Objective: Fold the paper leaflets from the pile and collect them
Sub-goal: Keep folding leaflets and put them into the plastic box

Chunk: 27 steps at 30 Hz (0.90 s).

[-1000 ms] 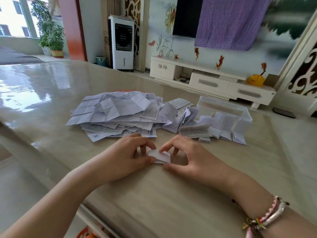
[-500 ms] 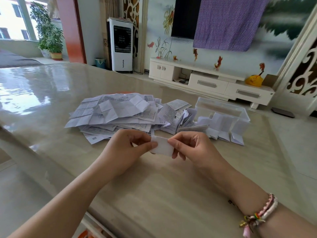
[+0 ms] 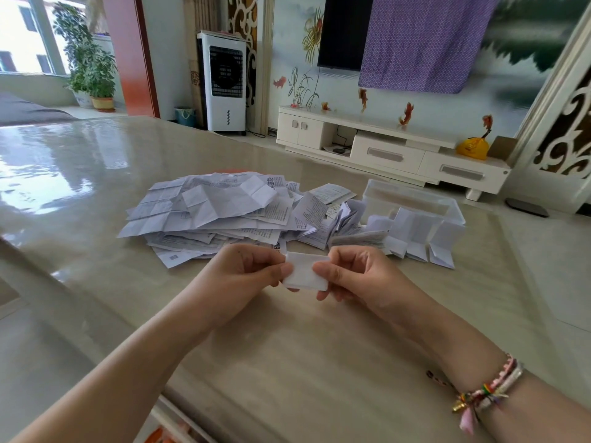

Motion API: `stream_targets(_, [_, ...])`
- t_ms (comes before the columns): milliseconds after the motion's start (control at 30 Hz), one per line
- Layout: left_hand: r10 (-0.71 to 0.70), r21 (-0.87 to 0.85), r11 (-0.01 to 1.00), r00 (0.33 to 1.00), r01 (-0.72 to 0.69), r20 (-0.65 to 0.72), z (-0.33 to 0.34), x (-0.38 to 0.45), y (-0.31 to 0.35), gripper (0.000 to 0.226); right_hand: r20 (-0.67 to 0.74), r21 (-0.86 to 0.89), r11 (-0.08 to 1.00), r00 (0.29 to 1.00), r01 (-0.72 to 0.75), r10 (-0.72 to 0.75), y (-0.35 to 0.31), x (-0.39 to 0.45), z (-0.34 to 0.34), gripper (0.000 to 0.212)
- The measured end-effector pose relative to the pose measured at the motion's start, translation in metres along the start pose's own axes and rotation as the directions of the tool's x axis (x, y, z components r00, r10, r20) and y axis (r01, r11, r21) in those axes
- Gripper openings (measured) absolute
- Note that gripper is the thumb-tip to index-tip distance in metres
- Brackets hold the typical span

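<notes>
White paper, folded small: one leaflet point(image 3: 306, 274) held up just above the counter point(image 3: 287, 362), centre of view, pinched at its left edge by the left hand point(image 3: 243, 276) and at its right edge by the right hand point(image 3: 358, 279). Thumbs sit on the near face; the other fingers curl behind it, so the back of the leaflet is hidden. No print is legible on it.

Behind the hands, a wide loose pile of unfolded leaflets point(image 3: 211, 215) lies on the counter; text on them is too small to read. To the right of the pile, a few folded leaflets point(image 3: 415, 241) stand or lean in front of a clear plastic box point(image 3: 412, 199), touching its near wall. The box interior is hard to make out through its cloudy sides.

Right wrist wears beaded bracelets point(image 3: 489, 388); both forearms are cut off by the bottom edge.

Bkgd: white TV cabinet point(image 3: 383, 145), dark TV partly covered by a purple cloth point(image 3: 422, 39), white air cooler point(image 3: 224, 81), potted plant point(image 3: 89, 65) by the window. An orange item at the bottom edge, below the counter, is cut off and unclear.
</notes>
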<state>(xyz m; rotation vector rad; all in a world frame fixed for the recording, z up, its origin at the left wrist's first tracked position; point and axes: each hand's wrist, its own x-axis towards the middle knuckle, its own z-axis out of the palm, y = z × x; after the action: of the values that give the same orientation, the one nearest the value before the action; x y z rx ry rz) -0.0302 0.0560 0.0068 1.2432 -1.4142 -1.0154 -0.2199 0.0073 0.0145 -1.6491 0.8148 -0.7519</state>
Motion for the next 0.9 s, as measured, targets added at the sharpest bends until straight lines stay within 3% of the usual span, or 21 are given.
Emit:
stream_targets(233, [-0.038,-0.023,0.999,0.999,0.038,0.0,0.002,0.0,0.002,0.014,-0.029,-0.052,0.998,0.999,0.043,-0.044,0.003,0.002,0.0,0.025])
stream_targets(367, [0.009,-0.034,0.999,1.0,-0.009,-0.019,0.007,-0.002,0.004,0.018,-0.026,-0.087,0.993,0.997,0.077,-0.079,0.004,0.002,0.0,0.027])
stream_targets(567, [0.033,-0.098,0.994,0.999,-0.037,-0.043,0.008,0.002,0.006,0.015,0.016,-0.005,0.994,0.993,0.114,-0.113,0.003,0.002,0.001,0.029])
stream_targets(700, [0.014,-0.103,0.994,0.994,-0.026,-0.113,0.01,0.006,0.007,0.007,-0.071,-0.104,0.976,0.978,0.189,-0.197,0.005,0.006,0.001,0.032])
stream_targets(767, [-0.017,-0.099,0.995,0.989,0.003,-0.148,0.006,0.011,0.006,0.007,-0.103,-0.153,0.963,0.965,0.223,-0.24,0.007,0.007,0.003,0.024])
stream_targets(833, [-0.029,-0.055,0.998,0.989,0.022,-0.144,0.002,0.015,0.005,0.009,-0.099,-0.139,0.966,0.967,0.219,-0.233,0.008,0.007,0.005,0.003])
stream_targets(900, [-0.035,0.003,0.999,0.99,0.036,-0.139,-0.001,0.018,0.004,0.013,-0.08,-0.146,0.961,0.965,0.236,-0.249,0.009,0.008,0.004,0.013])
